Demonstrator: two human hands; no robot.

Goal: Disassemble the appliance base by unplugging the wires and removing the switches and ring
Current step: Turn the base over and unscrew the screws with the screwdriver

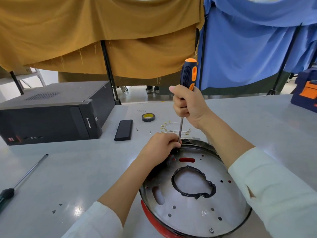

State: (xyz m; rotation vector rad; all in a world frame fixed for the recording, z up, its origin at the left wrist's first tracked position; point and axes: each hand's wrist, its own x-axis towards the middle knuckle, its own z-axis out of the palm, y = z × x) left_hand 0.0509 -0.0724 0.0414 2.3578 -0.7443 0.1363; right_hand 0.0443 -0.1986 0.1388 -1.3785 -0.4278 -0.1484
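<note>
The round metal appliance base [188, 208] lies on the grey table in front of me, its red rim showing at the lower left. A black taped ring [173, 182] circles its central opening. My right hand [188, 105] grips the black-and-orange handle of a screwdriver [188, 74], held upright with its shaft reaching down to the base's far left edge. My left hand [160, 145] rests on that edge, fingers curled around the shaft near the tip. Loose white wires with brass terminals [169, 128] lie just behind the base.
A black computer tower [51, 114] lies at the left. A black rectangular block [123, 130], a roll of tape [148, 117] and small screws sit mid-table. A second screwdriver [22, 179] lies at the left edge. A blue-and-orange case [307, 91] stands far right.
</note>
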